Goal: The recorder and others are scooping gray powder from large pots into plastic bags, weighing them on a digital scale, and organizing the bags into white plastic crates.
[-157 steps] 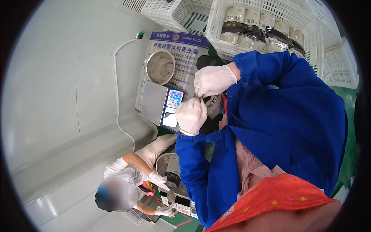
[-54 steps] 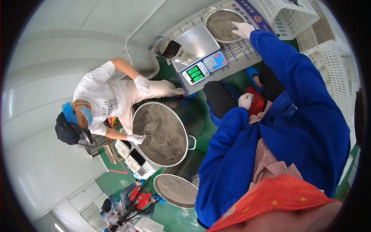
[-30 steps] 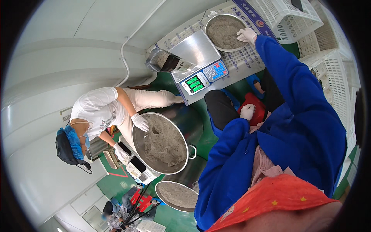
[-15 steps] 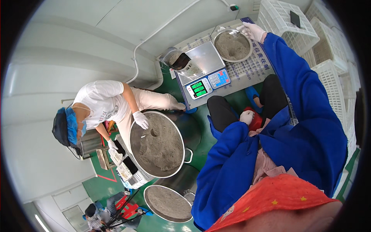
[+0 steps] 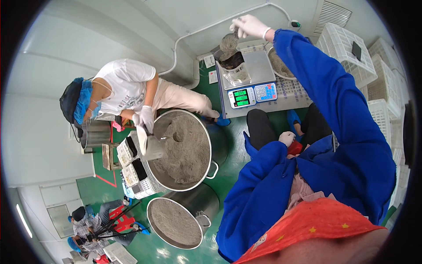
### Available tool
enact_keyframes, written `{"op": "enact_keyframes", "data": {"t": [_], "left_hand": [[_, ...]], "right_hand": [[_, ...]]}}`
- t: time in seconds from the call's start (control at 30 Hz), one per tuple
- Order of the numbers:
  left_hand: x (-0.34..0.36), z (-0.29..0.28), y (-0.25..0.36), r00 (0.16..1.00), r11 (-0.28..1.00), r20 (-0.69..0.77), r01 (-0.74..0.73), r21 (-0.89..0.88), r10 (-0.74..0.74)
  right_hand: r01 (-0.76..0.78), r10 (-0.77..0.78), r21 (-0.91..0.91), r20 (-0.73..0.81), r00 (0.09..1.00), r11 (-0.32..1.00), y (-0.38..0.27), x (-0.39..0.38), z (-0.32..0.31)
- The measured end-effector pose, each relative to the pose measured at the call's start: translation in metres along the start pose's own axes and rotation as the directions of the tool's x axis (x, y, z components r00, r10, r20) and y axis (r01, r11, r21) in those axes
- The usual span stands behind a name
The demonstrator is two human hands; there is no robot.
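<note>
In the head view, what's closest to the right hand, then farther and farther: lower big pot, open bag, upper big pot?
1. Open bag, just below the right hand
2. Upper big pot, left of centre
3. Lower big pot, near the bottom

A pale printed board [image 5: 293,93] carried a blue-edged weighing scale [image 5: 266,92] toward its left end and, just to the scale's right, a steel bowl [image 5: 288,78] of grey powder [image 5: 281,65]. The scale's metal plate [image 5: 261,64] bore an upright, open bag [image 5: 236,74]. The green floor [image 5: 158,251] supported two large steel pots [image 5: 206,202], side by side, and, farther off, a red plastic stool [image 5: 124,223].
</note>
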State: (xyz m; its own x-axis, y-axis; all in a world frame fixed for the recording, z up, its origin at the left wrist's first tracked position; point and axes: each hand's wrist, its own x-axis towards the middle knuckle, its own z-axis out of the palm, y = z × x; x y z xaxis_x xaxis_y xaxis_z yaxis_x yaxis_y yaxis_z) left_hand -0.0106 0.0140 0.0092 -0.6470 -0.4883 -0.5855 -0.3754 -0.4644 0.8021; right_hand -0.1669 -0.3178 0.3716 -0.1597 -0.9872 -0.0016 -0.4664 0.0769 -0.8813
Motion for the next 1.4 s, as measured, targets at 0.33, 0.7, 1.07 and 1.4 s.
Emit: {"op": "enact_keyframes", "data": {"t": [0.33,0.7,1.07,1.4], "left_hand": [[0.005,-0.005,-0.014,0.998,0.999,-0.048,-0.041,0.012,0.041],[0.015,0.004,-0.017,0.995,0.981,-0.022,-0.096,0.169,0.101],[0.013,-0.013,0.084,0.943,0.876,-0.238,-0.310,-0.370,0.233],[0.010,-0.192,0.361,0.499,0.794,-0.623,-0.292,0.533,0.602]], "right_hand": [[0.147,-0.126,0.099,-0.200,0.972,0.984,0.018,0.002,0.004],[-0.341,0.396,0.218,-0.302,0.867,0.914,0.240,-0.059,-0.128],[-0.137,0.016,-0.784,-0.160,0.987,0.606,0.364,-0.126,-0.099],[-0.414,0.336,-0.673,-0.253,0.907,0.613,0.302,-0.165,-0.052]]}}
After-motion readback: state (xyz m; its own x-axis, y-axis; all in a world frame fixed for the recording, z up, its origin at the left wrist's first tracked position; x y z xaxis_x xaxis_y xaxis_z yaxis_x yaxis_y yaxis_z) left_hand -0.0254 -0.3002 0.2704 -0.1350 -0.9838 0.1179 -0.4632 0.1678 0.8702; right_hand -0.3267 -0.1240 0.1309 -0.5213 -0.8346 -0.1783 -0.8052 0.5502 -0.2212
